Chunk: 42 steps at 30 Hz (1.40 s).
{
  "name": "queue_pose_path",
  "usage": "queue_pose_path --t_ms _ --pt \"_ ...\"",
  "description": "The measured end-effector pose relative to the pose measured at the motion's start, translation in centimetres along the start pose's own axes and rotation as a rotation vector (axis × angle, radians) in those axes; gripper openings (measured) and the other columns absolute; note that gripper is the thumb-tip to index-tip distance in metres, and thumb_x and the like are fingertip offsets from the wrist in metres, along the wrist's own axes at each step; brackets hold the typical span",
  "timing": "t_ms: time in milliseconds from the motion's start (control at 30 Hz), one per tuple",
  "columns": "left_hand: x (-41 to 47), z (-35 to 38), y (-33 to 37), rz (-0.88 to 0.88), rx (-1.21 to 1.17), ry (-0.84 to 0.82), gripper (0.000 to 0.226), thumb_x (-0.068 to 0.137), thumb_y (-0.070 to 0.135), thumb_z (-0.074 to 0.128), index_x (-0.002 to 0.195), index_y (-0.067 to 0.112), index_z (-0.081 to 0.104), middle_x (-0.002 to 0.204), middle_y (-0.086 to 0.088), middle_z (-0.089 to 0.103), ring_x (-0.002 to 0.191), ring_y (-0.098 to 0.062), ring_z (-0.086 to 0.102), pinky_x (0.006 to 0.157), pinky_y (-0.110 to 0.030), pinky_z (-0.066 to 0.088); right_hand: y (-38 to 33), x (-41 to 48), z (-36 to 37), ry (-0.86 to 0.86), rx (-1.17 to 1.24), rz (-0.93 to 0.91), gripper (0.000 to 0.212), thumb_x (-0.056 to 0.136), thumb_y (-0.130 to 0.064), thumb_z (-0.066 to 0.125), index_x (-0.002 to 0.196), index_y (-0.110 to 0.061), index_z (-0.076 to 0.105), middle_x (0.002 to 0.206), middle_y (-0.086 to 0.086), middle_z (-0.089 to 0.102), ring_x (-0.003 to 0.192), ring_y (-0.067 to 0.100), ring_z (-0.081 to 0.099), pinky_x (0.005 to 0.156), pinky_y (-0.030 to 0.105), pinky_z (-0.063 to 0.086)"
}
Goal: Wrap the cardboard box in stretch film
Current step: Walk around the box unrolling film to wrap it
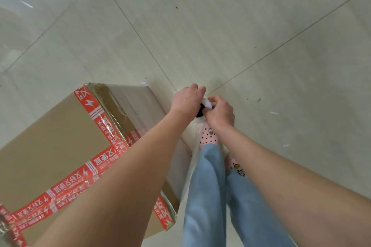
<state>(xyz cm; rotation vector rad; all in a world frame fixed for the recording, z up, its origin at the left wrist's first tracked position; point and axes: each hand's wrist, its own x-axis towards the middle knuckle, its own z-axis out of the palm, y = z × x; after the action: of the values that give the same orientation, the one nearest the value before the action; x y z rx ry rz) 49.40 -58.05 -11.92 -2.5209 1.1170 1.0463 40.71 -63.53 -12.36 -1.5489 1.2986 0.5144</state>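
Observation:
A large cardboard box (52,142) sealed with red printed tape stands on the floor at lower left. Clear stretch film covers its right side face (138,110). To the right of the box, both hands meet over a stretch film roll (200,113), of which only the dark core end and some bunched white film (206,103) show. My left hand (186,100) is closed over the roll's top from the left. My right hand (220,112) grips the bunched film and roll from the right. A sheet of film (190,166) runs down from the roll along the box.
Pale tiled floor (261,36) spreads all around, with small white scraps (274,113) scattered on it. My legs in light blue trousers (206,196) and pink dotted slippers (207,136) stand just right of the box, under the hands.

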Motion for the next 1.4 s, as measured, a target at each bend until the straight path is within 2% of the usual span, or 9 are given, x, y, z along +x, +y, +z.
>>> queue_pose_path --t_ms 133,267,467,567,733,833,1067,1233,1400 --pt "0.8 -0.7 -1.9 -0.099 -0.145 0.002 0.019 0.086 0.012 0.052 0.104 0.006 0.051 0.102 -0.012 0.056 0.090 -0.032 0.058 0.061 -0.033 0.035 -1.3 0.3 0.1 -0.017 0.004 -0.002 0.029 0.080 -0.028 0.062 0.108 -0.028 0.056 0.107 -0.006 0.066 0.092 0.018 0.061 0.072 0.026 0.041" --pt "1.2 -1.3 -4.8 -0.404 -0.468 0.056 0.020 0.081 0.018 0.058 0.096 0.006 0.055 0.087 -0.009 0.057 0.079 -0.029 0.056 0.061 -0.032 0.042 -3.7 0.7 1.3 -0.044 0.018 -0.007 0.051 0.071 -0.046 0.070 0.113 -0.026 0.049 0.111 -0.004 0.060 0.095 0.021 0.060 0.075 0.033 0.046" --pt "1.9 -1.6 -7.4 -0.685 -0.944 0.098 0.026 0.080 0.024 0.065 0.084 -0.002 0.061 0.074 -0.012 0.066 0.060 -0.025 0.068 0.062 -0.041 0.060 -7.9 2.5 3.3 -0.078 0.028 -0.052 0.040 0.081 -0.032 0.065 0.115 -0.020 0.049 0.107 0.000 0.062 0.095 0.023 0.061 0.079 0.033 0.049" --pt "2.1 -2.2 -8.8 -0.626 -0.787 0.007 0.024 0.083 0.025 0.062 0.088 0.003 0.055 0.072 -0.007 0.061 0.066 -0.026 0.066 0.063 -0.035 0.057 -9.0 3.0 3.9 -0.082 0.034 -0.059 0.034 0.083 -0.021 0.061 0.114 -0.017 0.049 0.102 0.001 0.056 0.089 0.023 0.057 0.074 0.030 0.045" --pt "3.4 -3.6 -9.4 -0.255 -0.302 0.057 0.043 0.084 0.014 0.057 0.126 0.015 0.047 0.114 -0.008 0.052 0.100 -0.030 0.057 0.069 -0.033 0.041 -9.4 3.0 4.8 -0.093 0.039 -0.052 0.028 0.082 -0.018 0.061 0.107 -0.017 0.050 0.092 0.002 0.054 0.082 0.024 0.054 0.072 0.029 0.044" --pt "4.4 -3.8 -9.6 -0.139 -0.188 -0.003 0.037 0.084 0.014 0.057 0.121 0.018 0.057 0.112 -0.007 0.054 0.102 -0.030 0.058 0.073 -0.034 0.045 -9.6 3.2 4.9 -0.069 0.021 -0.062 0.020 0.082 -0.019 0.059 0.099 -0.019 0.048 0.089 0.002 0.056 0.081 0.026 0.056 0.071 0.032 0.047" --pt "4.6 -4.3 -11.5 -0.347 -0.451 0.111 0.015 0.080 0.010 0.055 0.094 0.008 0.060 0.086 -0.009 0.059 0.085 -0.030 0.059 0.061 -0.029 0.039 -11.9 4.0 5.3 -0.024 -0.099 -0.122 0.032 0.080 -0.025 0.058 0.112 -0.028 0.058 0.111 0.000 0.064 0.104 0.025 0.060 0.085 0.034 0.049" --pt "4.2 -4.4 -14.8 -0.569 -0.684 0.219 0.017 0.077 0.010 0.055 0.093 0.005 0.061 0.087 -0.012 0.062 0.086 -0.032 0.061 0.073 -0.041 0.055 -14.8 4.6 6.9 -0.086 -0.157 -0.155 0.049 0.080 -0.039 0.061 0.126 -0.028 0.049 0.123 0.001 0.056 0.112 0.024 0.054 0.081 0.032 0.045" --pt "4.1 -5.1 -17.9 -0.661 -0.771 0.207 0.019 0.076 0.018 0.057 0.090 0.004 0.058 0.089 -0.014 0.064 0.078 -0.034 0.066 0.072 -0.044 0.057 -18.2 5.2 8.8 -0.180 -0.259 -0.219 0.028 0.086 -0.025 0.055 0.114 -0.025 0.059 0.111 0.002 0.064 0.098 0.027 0.059 0.076 0.031 0.046"
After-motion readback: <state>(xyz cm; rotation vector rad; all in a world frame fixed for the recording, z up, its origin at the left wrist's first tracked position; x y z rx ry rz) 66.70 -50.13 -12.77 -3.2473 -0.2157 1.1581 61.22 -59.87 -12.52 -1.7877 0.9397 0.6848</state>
